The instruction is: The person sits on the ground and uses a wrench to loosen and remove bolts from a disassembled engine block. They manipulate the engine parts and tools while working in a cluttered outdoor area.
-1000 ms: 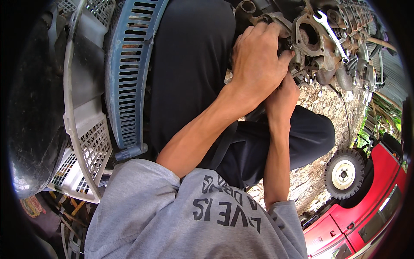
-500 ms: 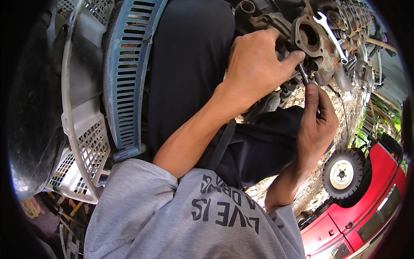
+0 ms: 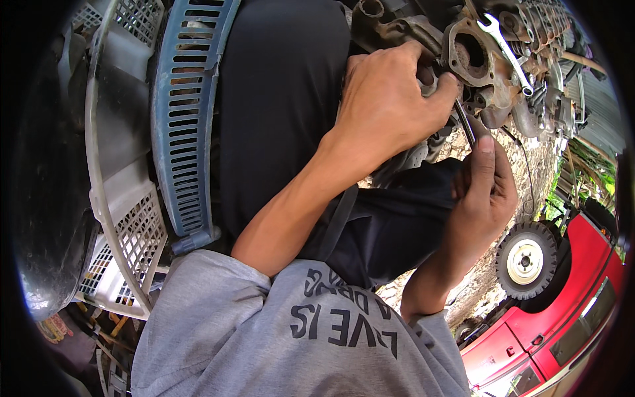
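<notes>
My left hand [image 3: 393,92] reaches to the rusty cast-metal part [image 3: 486,49] with a round flanged opening. Its fingers are curled behind the near edge of the flange, mostly hidden, with the thumb bent toward them; what they grip cannot be made out. A slim, shiny metal tool [image 3: 465,124] slants down from just below the left thumb. My right hand [image 3: 486,178] is closed round the tool's lower end, thumb pressed along it. The tool's upper end is hidden at the metal part. A combination wrench [image 3: 507,55] lies on top of the metal part, beyond both hands.
Several more greasy metal parts [image 3: 539,26] extend to the far right. On the left stand a blue slotted plastic crate [image 3: 188,132] and a grey-white basket [image 3: 135,228]. A red vehicle [image 3: 529,337] with a wheel [image 3: 527,261] is at the right. My dark-trousered leg [image 3: 281,99] is beside the crate.
My right hand has shifted slightly down and right, with more of the tool's shaft showing. The left hand stays at the metal part. The whole view has shifted a little.
</notes>
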{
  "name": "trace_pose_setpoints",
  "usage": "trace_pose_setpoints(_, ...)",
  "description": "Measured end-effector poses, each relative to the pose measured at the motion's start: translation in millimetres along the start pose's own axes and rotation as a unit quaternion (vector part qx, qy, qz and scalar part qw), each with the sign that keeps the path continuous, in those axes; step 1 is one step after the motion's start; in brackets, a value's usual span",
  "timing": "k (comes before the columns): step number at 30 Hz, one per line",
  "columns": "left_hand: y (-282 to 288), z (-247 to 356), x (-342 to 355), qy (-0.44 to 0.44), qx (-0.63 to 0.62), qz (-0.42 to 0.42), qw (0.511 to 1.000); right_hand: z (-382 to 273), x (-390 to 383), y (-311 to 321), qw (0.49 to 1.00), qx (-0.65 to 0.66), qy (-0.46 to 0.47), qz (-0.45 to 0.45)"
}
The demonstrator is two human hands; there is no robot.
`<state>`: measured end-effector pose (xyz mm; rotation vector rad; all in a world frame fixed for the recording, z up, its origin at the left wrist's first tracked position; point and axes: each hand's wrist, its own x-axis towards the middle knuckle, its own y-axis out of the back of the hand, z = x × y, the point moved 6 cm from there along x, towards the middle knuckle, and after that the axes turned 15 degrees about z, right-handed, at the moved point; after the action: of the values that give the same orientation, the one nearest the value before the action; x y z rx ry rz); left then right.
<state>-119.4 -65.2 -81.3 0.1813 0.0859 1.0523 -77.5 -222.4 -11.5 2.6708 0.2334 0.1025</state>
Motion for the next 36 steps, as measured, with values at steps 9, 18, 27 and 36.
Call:
trace_pose_setpoints(9, -1, -2, -1, -0.012, -0.019, 0.016, 1.000, 40, -16, 13, 0.992, 0.064, -0.103, -0.018)
trace_pose_setpoints(18, -15, 4, -7, -0.239, 0.114, 0.120, 0.957, 77, 7, 40, 0.983, 0.116, -0.136, -0.033)
trace_pose_setpoints(27, -27, 1, -7, -0.279, 0.136, 0.135, 0.941, 84, 19, 22, 0.974, 0.162, -0.132, -0.087)
trace_pose_setpoints(36, -32, -5, -4, -0.237, 0.148, 0.115, 0.953, 100, 10, 7, 0.949, 0.210, -0.203, -0.118)
